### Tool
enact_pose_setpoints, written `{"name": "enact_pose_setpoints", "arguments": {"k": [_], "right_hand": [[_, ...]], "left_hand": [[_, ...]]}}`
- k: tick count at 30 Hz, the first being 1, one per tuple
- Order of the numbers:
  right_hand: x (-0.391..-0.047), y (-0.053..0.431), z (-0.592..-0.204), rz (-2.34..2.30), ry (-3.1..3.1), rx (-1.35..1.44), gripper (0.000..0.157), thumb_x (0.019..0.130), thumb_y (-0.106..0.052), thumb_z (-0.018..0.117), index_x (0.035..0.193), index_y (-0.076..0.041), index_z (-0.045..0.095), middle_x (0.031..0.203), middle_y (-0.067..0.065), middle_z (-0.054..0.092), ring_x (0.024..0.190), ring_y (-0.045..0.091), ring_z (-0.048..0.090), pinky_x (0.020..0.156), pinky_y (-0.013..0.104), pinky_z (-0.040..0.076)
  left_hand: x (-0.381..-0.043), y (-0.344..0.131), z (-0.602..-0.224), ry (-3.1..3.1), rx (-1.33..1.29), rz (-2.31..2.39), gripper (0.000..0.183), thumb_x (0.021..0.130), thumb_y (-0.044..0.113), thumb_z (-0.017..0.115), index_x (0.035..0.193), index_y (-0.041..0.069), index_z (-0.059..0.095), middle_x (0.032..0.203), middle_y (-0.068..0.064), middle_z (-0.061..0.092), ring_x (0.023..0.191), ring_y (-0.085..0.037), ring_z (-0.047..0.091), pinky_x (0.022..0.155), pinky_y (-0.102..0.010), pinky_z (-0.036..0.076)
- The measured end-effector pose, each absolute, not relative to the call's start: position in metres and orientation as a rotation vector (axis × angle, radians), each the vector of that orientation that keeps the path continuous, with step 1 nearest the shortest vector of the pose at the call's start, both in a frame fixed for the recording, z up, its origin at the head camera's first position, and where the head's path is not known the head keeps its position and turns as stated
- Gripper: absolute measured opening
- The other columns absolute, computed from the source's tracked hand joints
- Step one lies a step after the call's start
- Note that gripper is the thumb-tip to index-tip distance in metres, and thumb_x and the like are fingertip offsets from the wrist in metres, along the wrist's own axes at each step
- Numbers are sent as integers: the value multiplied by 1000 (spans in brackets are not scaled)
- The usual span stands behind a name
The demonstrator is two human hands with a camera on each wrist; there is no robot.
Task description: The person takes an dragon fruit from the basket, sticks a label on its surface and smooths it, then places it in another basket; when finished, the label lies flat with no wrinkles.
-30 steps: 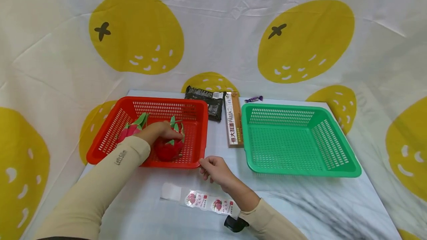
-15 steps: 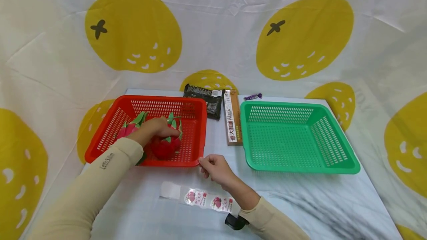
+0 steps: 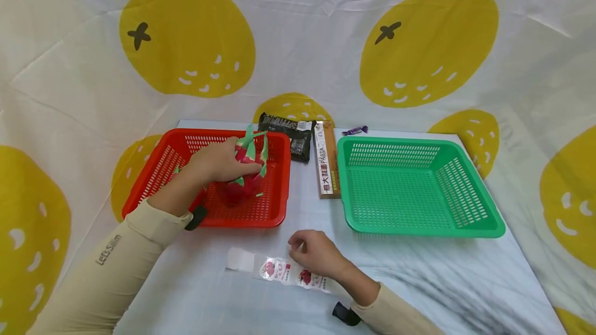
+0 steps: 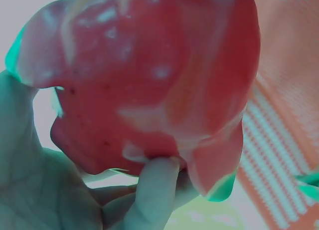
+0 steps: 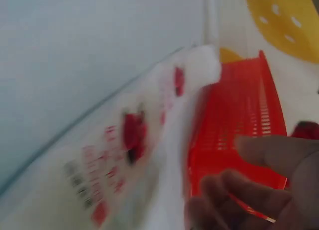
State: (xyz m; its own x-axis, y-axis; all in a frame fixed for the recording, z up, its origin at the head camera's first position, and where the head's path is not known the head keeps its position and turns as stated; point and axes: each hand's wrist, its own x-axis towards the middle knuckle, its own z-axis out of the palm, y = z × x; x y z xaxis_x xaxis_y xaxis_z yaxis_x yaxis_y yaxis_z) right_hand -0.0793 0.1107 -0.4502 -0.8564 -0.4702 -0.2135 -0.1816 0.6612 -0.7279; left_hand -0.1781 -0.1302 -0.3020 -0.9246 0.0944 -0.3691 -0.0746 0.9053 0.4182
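Note:
In the head view my left hand (image 3: 222, 162) grips a red dragon fruit (image 3: 244, 187) with green-tipped scales, above the red basket (image 3: 285, 190). The left wrist view has the dragon fruit (image 4: 159, 80) filling most of it, thumb and fingers curled about its scaly end. My right hand (image 3: 318, 253) hovers over a strip of dragon fruit stickers (image 3: 265, 268), its fingers loosely bent around nothing. Blurred in the right wrist view, the sticker strip (image 5: 107, 165) lies beside the hand's fingers (image 5: 264, 152). A second fruit in the basket is mostly hidden behind my left forearm.
A green basket (image 3: 396, 195) stands on the right of the table. Between the baskets are a pasta box (image 3: 328, 162) and a black packet (image 3: 300, 143), with a purple wrapped candy (image 3: 355, 131) near the back edge. A fruit-print cloth (image 3: 307, 30) hangs behind.
The left hand has lifted the dragon fruit up from the basket floor. My right hand has let go of the red basket's front corner and moved toward the sticker strip.

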Motion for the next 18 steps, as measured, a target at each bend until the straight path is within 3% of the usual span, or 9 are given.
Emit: {"name": "enact_pose_setpoints", "arguments": {"k": [6, 12, 15, 18], "right_hand": [[-51, 135, -459, -353, 2820, -712, 46, 72, -42, 77, 106, -12, 67, 94, 1, 62, 85, 18, 56, 64, 32, 47], [-38, 156, -473, -299, 2888, -771, 40, 64, -35, 82, 93, -15, 65, 79, -4, 53, 72, 16, 49, 55, 26, 32], [-35, 165, -477, -373, 2879, -777, 37, 65, -34, 82, 91, -16, 64, 76, -6, 51, 72, 14, 49, 57, 25, 33], [-32, 172, -479, -405, 2866, -774, 36, 66, -34, 82, 91, -16, 63, 76, -7, 51, 72, 13, 48, 59, 26, 34]], "left_hand": [[-140, -84, -289, 2828, 173, 520, 86, 69, 64, 68, 133, 15, 38, 106, -7, 58, 98, -24, 57, 64, -33, 56], [-106, -37, -301, 2833, 293, 507, 81, 67, 67, 68, 127, 18, 45, 92, -2, 59, 83, -17, 57, 56, -26, 51], [-98, -20, -314, 2834, 334, 494, 75, 67, 67, 67, 119, 16, 49, 85, -1, 59, 74, -16, 57, 52, -26, 50], [-94, -7, -328, 2858, 348, 466, 79, 66, 66, 68, 121, 13, 49, 82, -3, 61, 68, -16, 57, 51, -27, 51]]}}
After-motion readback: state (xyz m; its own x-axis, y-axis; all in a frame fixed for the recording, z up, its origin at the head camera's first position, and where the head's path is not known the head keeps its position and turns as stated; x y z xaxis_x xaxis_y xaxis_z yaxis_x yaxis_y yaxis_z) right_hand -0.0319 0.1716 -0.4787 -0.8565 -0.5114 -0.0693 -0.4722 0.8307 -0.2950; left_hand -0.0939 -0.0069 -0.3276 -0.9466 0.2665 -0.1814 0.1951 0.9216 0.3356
